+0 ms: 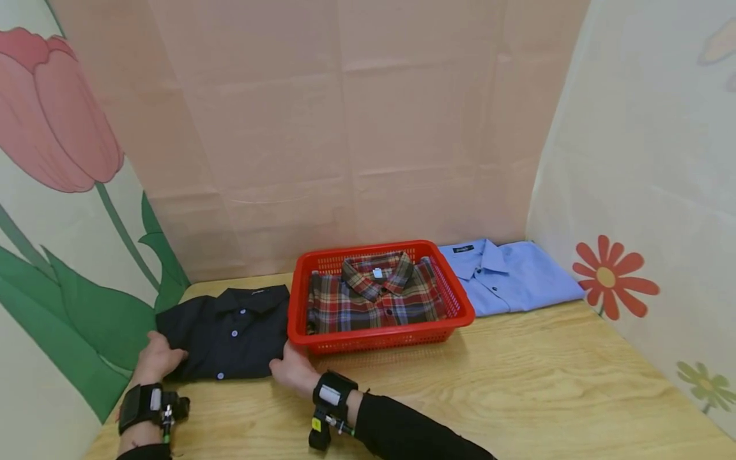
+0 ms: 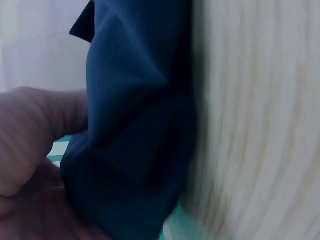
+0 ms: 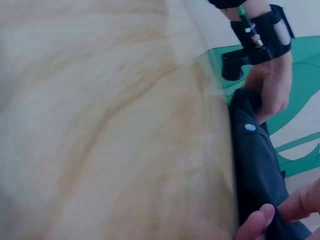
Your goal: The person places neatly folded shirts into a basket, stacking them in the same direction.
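Dark folded shirt [image 1: 230,338] lies near 9 o'clock of red basket [image 1: 379,336] | your left hand [image 1: 158,359] pinches its 8 o'clock edge, your right hand [image 1: 296,372] its 4 o'clock | seems light, soft; best grip all layers together

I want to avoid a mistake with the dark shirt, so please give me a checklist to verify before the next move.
1. Left hand grips the dark button-up shirt at its left side: ok.
2. Right hand pinches the shirt's near right corner: ok.
3. Dark shirt folded, collar at the far side: ok.
4. Dark shirt lifted clear of the wooden tabletop: cannot tell.
5. Red plastic basket empty: not ok; a folded plaid shirt lies inside.
6. Light blue shirt away from both hands: ok, it lies right of the basket.
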A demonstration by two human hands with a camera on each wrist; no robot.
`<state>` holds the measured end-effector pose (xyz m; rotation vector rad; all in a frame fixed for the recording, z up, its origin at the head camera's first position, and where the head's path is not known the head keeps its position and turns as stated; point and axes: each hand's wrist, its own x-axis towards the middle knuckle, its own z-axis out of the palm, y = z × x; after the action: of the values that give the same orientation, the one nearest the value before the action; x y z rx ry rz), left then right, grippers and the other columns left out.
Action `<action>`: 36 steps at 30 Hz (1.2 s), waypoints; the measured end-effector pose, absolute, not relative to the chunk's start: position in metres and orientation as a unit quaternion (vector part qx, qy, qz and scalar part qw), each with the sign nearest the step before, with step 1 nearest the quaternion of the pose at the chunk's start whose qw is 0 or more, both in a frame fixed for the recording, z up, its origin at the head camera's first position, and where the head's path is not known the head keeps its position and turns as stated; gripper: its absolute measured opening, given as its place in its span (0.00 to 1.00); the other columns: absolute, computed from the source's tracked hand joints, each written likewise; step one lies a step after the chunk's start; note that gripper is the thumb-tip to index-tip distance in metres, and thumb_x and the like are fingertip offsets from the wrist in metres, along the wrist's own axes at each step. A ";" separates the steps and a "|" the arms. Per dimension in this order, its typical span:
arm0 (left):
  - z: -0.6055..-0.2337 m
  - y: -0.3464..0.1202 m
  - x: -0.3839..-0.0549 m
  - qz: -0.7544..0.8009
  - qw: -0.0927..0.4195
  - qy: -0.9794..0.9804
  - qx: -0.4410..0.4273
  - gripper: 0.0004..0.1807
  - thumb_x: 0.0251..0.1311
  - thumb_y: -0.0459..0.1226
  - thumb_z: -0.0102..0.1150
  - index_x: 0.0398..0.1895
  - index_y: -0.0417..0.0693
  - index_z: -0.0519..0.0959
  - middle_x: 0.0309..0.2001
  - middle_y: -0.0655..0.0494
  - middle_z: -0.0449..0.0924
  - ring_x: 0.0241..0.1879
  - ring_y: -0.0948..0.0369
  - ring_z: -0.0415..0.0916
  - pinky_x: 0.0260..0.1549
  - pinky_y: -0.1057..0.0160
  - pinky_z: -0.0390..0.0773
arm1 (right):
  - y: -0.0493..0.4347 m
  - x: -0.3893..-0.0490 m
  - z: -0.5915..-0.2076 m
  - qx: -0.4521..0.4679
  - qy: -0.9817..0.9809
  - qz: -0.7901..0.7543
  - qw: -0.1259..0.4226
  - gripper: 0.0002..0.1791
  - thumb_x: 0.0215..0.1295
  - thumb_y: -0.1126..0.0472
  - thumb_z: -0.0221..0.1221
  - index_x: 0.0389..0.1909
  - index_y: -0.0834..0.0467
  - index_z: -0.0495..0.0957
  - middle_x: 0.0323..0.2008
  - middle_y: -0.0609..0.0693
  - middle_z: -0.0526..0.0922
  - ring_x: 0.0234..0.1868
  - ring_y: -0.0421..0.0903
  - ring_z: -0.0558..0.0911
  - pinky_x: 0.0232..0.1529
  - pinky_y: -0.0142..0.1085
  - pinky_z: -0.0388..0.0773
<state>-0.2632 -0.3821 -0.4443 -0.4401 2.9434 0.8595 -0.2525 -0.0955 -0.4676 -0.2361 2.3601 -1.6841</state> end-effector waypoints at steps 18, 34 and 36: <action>-0.439 -0.377 -0.265 0.257 0.054 0.953 -0.151 0.47 0.68 0.52 0.45 0.63 0.10 0.52 0.62 0.13 0.53 0.59 0.26 0.60 0.61 0.37 0.66 | -0.094 -0.257 -0.465 -0.020 0.770 -0.607 0.195 0.28 0.72 0.60 0.52 0.70 0.64 0.61 0.60 0.58 0.70 0.36 0.55 0.74 0.34 0.42 0.75; -0.448 -0.375 -0.270 0.279 0.015 0.953 -0.116 0.44 0.67 0.47 0.51 0.66 0.14 0.50 0.64 0.15 0.52 0.63 0.25 0.55 0.62 0.34 0.62 | -0.099 -0.258 -0.470 -0.023 0.762 -0.628 0.157 0.36 0.69 0.58 0.57 0.74 0.64 0.57 0.75 0.61 0.56 0.75 0.60 0.54 0.72 0.57 0.53; -0.447 -0.375 -0.272 0.282 0.007 0.954 -0.100 0.41 0.66 0.42 0.50 0.68 0.15 0.48 0.66 0.15 0.48 0.65 0.25 0.51 0.65 0.34 0.57 | -0.097 -0.257 -0.470 -0.041 0.773 -0.612 0.159 0.33 0.69 0.61 0.56 0.73 0.63 0.59 0.74 0.60 0.58 0.75 0.60 0.55 0.72 0.57 0.54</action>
<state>-0.2717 -0.3746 -0.4470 -0.3138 2.9847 0.8830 -0.2573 -0.0975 -0.4704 -0.1163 2.2107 -1.7500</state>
